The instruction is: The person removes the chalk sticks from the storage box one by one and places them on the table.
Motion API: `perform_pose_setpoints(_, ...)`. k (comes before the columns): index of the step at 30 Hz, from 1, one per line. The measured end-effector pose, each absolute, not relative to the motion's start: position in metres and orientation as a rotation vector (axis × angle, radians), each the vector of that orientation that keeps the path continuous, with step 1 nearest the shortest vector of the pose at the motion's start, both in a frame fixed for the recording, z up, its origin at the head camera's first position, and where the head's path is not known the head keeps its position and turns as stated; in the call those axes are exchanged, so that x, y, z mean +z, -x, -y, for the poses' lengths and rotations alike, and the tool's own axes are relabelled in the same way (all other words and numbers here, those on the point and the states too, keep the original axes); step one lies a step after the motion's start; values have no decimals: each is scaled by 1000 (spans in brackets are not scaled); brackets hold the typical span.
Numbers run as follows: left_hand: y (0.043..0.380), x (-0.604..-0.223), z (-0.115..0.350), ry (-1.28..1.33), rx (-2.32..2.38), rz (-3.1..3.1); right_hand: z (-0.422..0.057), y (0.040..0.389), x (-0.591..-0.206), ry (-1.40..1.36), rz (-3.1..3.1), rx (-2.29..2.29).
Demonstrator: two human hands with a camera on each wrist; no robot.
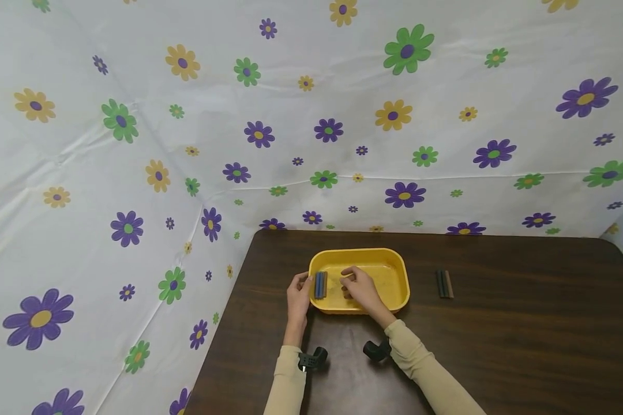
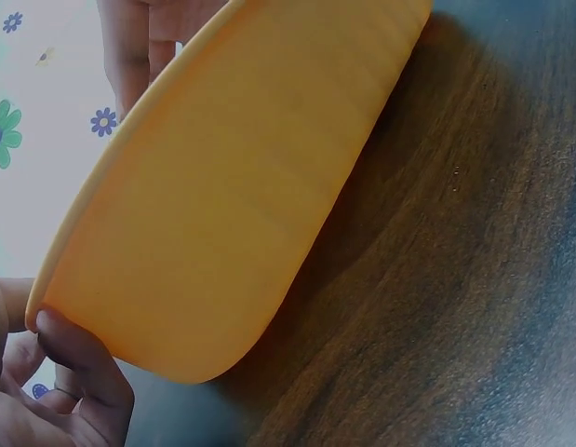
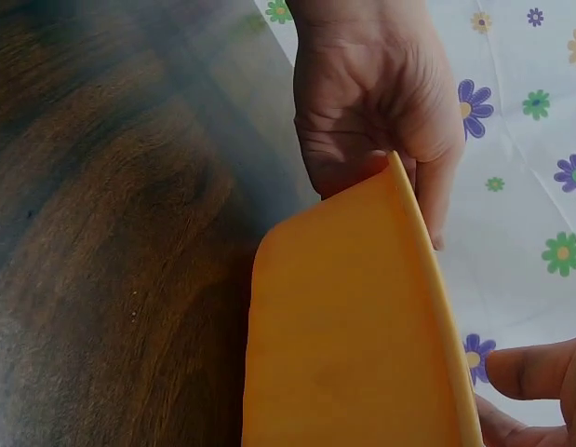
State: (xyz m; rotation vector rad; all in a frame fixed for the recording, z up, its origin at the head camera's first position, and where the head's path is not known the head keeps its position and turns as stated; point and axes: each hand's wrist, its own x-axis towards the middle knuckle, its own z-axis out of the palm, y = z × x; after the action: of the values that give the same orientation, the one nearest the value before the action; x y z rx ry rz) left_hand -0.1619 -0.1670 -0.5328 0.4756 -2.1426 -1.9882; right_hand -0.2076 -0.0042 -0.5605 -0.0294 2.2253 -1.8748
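Note:
A yellow plastic tub stands on the table. My left hand grips its left rim; in the left wrist view, the fingers bend around the corner of the rim. Inside the tub, near its left wall, blue sticks and a brown stick lie side by side. My right hand reaches over the front rim into the tub, to the right of these sticks. Its thumb stands apart from the finger below it, and the tub wall hides the lower fingertips.
On the table right of the tub lie a dark stick and a brown stick, close together. A flower-patterned white sheet hangs behind and left of the dark wooden table.

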Motion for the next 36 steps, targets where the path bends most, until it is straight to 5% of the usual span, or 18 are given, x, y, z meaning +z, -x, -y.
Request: perform_pose_setpoints(36,161,-525,167,-464,-1968,2190,50,230,-568,-21,-2266,-1745)
